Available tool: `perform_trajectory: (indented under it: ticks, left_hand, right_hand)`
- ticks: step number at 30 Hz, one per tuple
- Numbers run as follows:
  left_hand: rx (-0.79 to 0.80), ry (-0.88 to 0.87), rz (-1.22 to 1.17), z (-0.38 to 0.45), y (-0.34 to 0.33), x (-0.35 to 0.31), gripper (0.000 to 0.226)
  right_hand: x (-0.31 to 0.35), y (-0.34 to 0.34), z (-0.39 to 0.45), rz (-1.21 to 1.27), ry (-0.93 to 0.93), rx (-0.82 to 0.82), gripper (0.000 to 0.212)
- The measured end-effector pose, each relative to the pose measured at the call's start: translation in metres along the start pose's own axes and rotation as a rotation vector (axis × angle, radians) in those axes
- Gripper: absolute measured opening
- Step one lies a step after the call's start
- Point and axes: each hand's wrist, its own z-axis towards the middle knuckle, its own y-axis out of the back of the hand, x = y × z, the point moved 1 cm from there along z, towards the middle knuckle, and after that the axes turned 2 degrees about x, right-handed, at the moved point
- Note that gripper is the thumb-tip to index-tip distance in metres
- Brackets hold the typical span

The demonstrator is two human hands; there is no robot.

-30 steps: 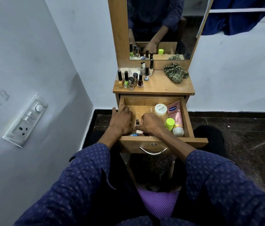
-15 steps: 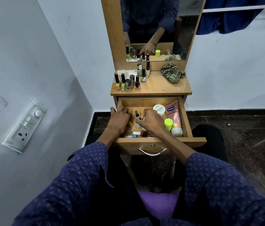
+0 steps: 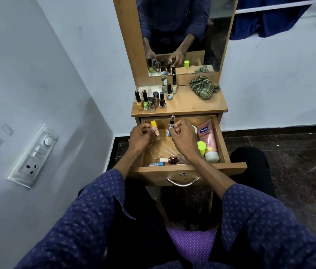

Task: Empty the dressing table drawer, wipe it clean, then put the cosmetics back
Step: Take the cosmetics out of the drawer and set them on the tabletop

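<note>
Emptying step: left hand (image 3: pixel 138 135) fingers pinch a yellow-capped bottle (image 3: pixel 154 129); right hand (image 3: pixel 182 135) fingers pinch a dark-capped bottle (image 3: pixel 170 126); next, both onto the counter (image 3: pixel 188 105) just beyond

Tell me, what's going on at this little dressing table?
A person is emptying the open drawer. The left hand holds a small yellow-capped bottle, the right hand a dark-capped one, both lifted above the drawer. Nail polish bottles already stand on the tabletop beside a striped cloth. A pink tube and a few bottles remain inside.
</note>
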Motion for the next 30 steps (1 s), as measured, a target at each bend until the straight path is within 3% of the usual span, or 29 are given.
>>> perform_trajectory:
  ticks: [4, 7, 15, 18, 24, 30]
  left_hand:
    - [-0.004, 0.014, -0.105, -0.001, 0.002, -0.003, 0.022]
    - [-0.009, -0.031, -0.012, -0.004, 0.0, -0.01, 0.014]
    - [-0.024, -0.578, 0.591, -0.001, 0.003, -0.075, 0.023]
    - [-0.028, -0.683, 0.686, 0.015, 0.002, -0.114, 0.024]
    - [-0.011, -0.597, 0.792, 0.062, -0.004, -0.166, 0.024]
    - [-0.014, -0.499, 0.824, 0.086, -0.019, -0.164, 0.031]
  right_hand:
    - [-0.002, 0.0, 0.0, 0.018, 0.013, -0.011, 0.016]
    - [-0.001, 0.001, 0.002, 0.051, 0.018, -0.03, 0.017]
    - [0.002, 0.021, 0.023, 0.13, 0.089, -0.091, 0.015]
    - [0.007, 0.039, 0.047, 0.075, 0.133, -0.123, 0.016]
    - [0.017, 0.063, 0.105, -0.037, 0.137, -0.142, 0.02]
    - [0.015, 0.059, 0.142, -0.106, 0.127, -0.053, 0.016]
